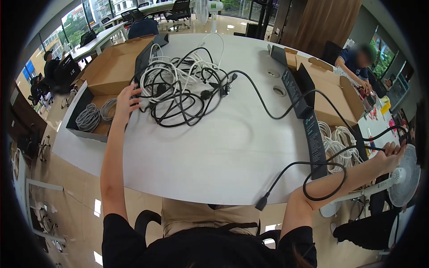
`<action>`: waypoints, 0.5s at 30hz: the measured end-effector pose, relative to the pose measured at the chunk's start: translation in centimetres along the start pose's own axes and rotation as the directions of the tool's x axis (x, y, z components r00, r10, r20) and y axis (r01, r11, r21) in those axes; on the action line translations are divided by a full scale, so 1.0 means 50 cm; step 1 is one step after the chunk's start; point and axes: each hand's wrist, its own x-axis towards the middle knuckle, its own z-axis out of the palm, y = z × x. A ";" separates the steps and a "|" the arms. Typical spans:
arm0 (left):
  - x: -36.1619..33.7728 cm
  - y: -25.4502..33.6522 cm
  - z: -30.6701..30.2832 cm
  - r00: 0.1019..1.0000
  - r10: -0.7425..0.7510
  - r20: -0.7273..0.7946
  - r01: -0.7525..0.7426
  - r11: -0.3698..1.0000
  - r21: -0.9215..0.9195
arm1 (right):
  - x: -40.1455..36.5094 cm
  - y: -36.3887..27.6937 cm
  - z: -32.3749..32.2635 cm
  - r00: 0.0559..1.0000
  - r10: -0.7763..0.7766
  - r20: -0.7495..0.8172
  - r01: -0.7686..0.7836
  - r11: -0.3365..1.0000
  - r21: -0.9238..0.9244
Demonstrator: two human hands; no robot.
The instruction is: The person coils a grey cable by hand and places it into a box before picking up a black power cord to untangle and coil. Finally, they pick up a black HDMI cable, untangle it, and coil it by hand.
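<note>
At the near edge: black cable loops, plug hanging off the white table.
Right hand: fingers clamped on that cable, near coiled white cords.
Left hand: fingers spread, seemingly touching the cable tangle farther out.

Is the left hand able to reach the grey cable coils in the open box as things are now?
Probably yes. The left hand is just beside the grey cable coils, and the open box has nothing covering them.
</note>
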 end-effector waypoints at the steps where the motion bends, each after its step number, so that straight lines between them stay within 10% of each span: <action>1: 0.012 -0.006 -0.011 0.987 0.145 -0.068 -0.137 0.984 0.117 | 0.006 0.002 -0.002 1.000 -0.002 0.016 0.002 1.000 0.001; 6: -0.098 0.070 0.096 0.699 0.715 -0.003 -0.674 0.660 0.332 | -0.041 -0.002 0.042 0.998 -0.059 -0.038 0.058 0.998 -0.018; 12: -0.217 0.123 0.293 0.376 0.703 0.604 -0.927 0.289 0.241 | -0.061 0.002 0.068 0.995 -0.071 -0.064 0.072 0.997 0.021; 15: -0.205 0.079 0.380 0.442 0.556 0.704 -0.896 0.236 0.376 | -0.057 -0.004 0.062 0.995 -0.088 -0.056 0.089 0.996 0.022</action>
